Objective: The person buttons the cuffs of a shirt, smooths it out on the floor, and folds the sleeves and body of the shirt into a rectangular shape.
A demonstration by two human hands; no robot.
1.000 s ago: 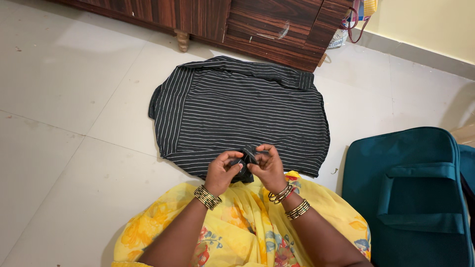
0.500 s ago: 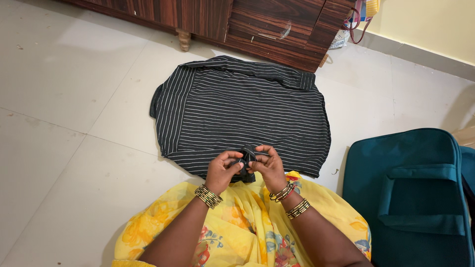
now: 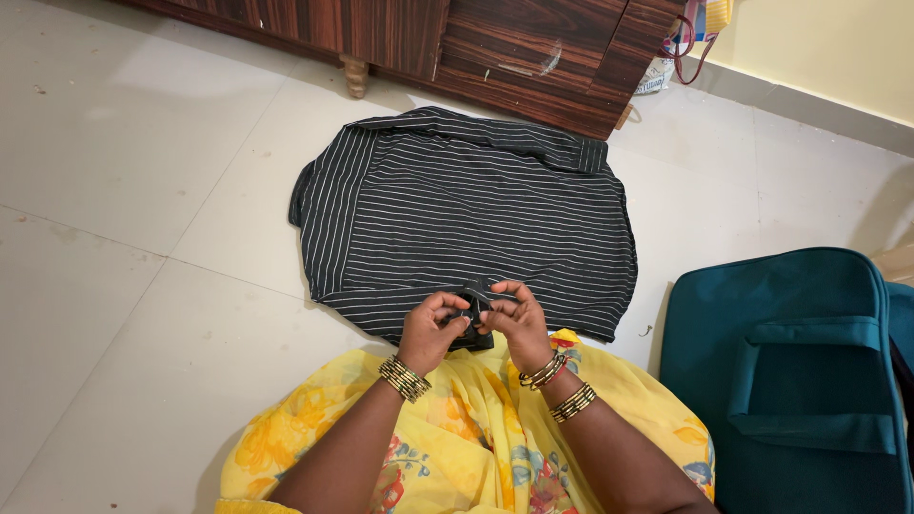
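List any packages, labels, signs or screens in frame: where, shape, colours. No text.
White printed plastic bag: floor at top right, beside the dark wooden cabinet, crumpled, mostly hidden.
Yellow checked bag with red handles: top right edge against the cream wall, cut off by the frame.
No labels, signs or screens visible.

Single head-worn view, steeply downward, close over the lap; tiled floor (image 3: 114, 238) fills the frame, wooden cabinet (image 3: 457, 48) base along the upper edge.
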